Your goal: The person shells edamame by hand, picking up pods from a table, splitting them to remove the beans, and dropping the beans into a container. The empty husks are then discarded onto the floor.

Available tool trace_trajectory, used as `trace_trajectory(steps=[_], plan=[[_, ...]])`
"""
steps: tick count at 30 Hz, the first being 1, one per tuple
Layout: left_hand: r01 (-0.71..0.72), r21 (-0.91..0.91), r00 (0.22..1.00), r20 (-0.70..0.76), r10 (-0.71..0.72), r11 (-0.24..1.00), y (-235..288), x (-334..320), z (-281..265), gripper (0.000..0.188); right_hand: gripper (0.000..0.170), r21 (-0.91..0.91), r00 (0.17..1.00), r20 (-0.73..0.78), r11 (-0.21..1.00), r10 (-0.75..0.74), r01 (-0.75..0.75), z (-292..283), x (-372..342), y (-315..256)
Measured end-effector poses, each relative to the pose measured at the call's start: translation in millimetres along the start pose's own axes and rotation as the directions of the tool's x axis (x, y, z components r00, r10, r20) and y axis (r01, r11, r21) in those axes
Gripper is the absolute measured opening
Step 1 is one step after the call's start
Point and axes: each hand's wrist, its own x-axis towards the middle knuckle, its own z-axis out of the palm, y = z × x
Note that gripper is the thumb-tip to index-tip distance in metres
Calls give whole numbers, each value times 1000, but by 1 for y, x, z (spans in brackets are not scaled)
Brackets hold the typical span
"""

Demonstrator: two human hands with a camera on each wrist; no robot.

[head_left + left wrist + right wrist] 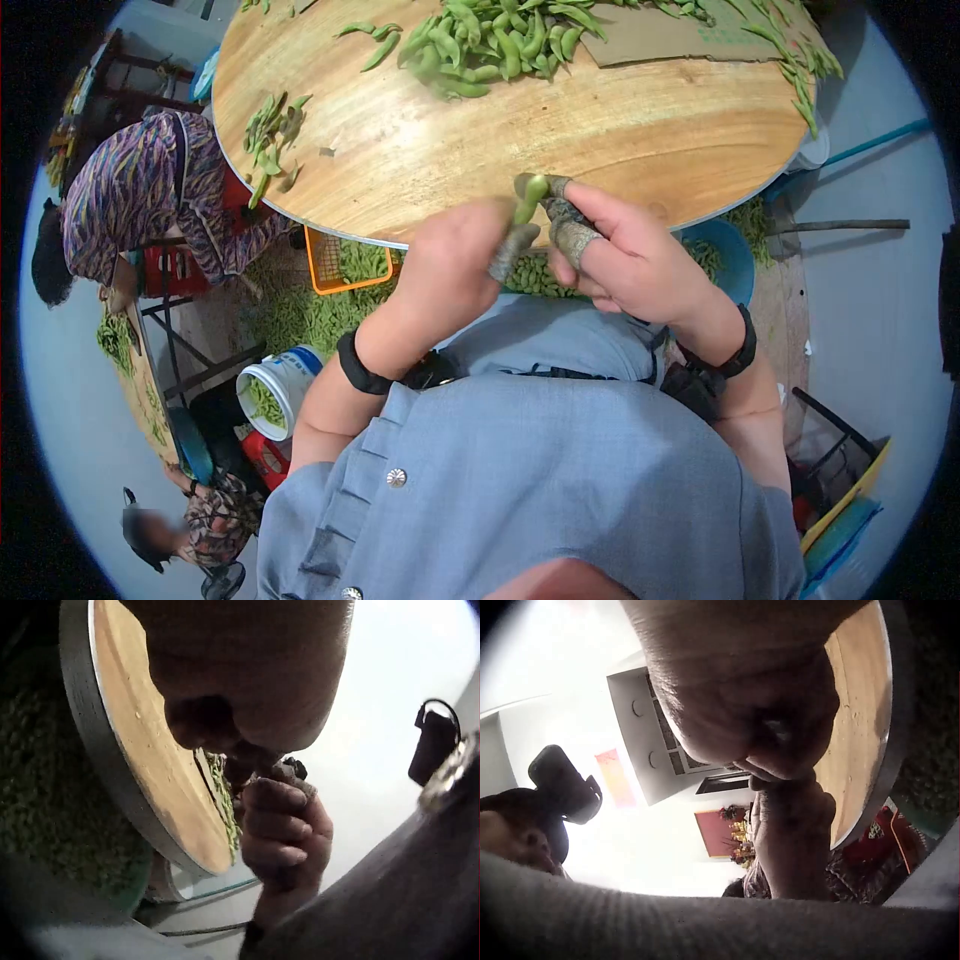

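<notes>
Okay so, far left on the wooden tabletop (440, 140) we had a small scatter of pods (268, 135), with an orange basket (318, 262) of more pods down below the rim. Our left hand (455, 245) was kinda blurry but curled in, pinching one green pod (531, 200). That one looked plump, slightly bent and bright green, paler at its rounded top end, sitting between our hands near the tabletop's closest edge. Our right hand (640, 250) pinched it too, grey coverings on the fingertips. Further right, a blue tub (735, 262) held more pods.
</notes>
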Motion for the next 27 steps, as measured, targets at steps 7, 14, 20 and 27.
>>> trace_trajectory(steps=[7, 14, 20, 27], plan=[[-132, 388, 991, 49, 123, 912, -5, -5, 8, 12, 35, 257, 973, 35, 939, 229, -230, -4, 7, 17], [389, -571, 899, 406, -164, 723, -18, -10, -4, 17, 34, 654, 931, 346, 682, 117, -329, -6, 2, 20], [620, -784, 755, 589, -289, 22, -14, -7, 9, 28, 30, 703, 947, 219, 635, 234, -320, 3, 2, 17], [589, -808, 789, 576, -212, -7, -23, -9, 8, 34, 33, 306, 968, 38, 919, 248, -247, -12, 0, 17]])
